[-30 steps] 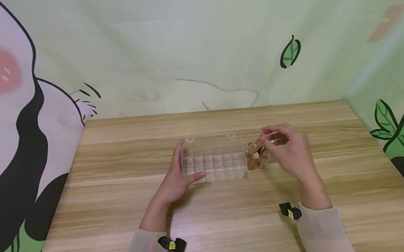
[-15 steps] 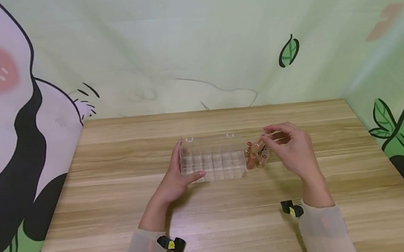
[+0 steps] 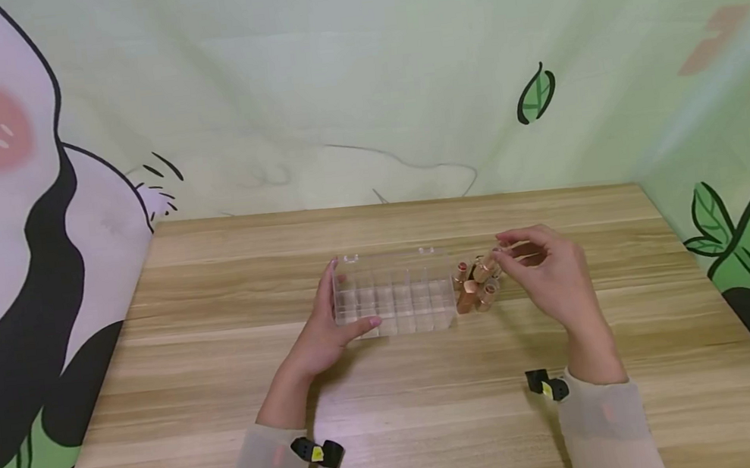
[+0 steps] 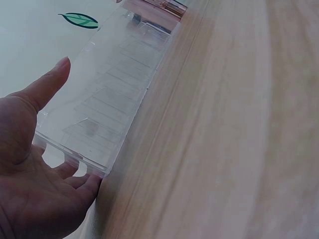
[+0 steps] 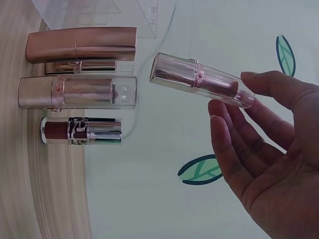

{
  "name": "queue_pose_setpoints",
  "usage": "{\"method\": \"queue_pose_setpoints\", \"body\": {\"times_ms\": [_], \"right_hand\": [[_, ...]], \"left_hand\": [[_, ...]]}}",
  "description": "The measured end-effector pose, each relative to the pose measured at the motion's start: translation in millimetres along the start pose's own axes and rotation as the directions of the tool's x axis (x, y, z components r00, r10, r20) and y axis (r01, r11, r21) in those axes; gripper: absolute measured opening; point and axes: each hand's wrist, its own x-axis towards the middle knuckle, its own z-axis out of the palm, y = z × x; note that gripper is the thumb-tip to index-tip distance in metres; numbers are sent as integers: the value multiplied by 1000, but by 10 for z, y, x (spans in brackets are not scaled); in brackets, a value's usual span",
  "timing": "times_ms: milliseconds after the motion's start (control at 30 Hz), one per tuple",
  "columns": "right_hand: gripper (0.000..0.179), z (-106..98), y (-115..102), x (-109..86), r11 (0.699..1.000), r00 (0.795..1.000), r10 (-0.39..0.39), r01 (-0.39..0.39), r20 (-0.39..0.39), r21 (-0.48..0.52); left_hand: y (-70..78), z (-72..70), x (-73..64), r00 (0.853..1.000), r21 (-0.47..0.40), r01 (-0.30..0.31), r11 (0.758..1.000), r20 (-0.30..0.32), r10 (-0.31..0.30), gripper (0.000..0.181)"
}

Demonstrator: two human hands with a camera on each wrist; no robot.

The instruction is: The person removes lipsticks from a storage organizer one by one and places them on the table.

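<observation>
On the wooden table stands a clear plastic compartment box (image 3: 397,309). My left hand (image 3: 317,339) grips its left end, thumb across the front and fingers around the side. In the right wrist view, my right hand (image 5: 269,129) pinches a pinkish lipstick tube (image 5: 197,79) by its clear end, between thumb and fingertips. That tube is tilted, apart from the standing lipsticks. Among these are a rose-gold tube (image 5: 82,45), a clear-capped tube (image 5: 75,93) and a dark red and silver tube (image 5: 82,131). The box's compartments show no lipsticks in the head view.
The lipstick group (image 3: 467,297) stands close against the right end of the box. Around them lies the wooden table top (image 3: 428,411). Behind the table's far edge hangs a pale green cloth backdrop (image 3: 266,108) with leaf and panda drawings.
My right hand has shifted slightly right, and the lipstick tube it pinches has moved with it. My left hand stays in place on the box.
</observation>
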Motion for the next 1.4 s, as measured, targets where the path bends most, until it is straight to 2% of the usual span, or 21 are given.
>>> {"method": "queue_pose_setpoints", "body": {"times_ms": [500,1400], "right_hand": [[21,-46,-2,-12,1000,1000,-1,1,-1,-16],[22,-122,34,-18,999,1000,-12,12,-10,-34]], "left_hand": [[18,5,7,1000,0,-17,1000,-2,17,121],[7,7,10,1000,3,-9,1000,-1,9,121]]}}
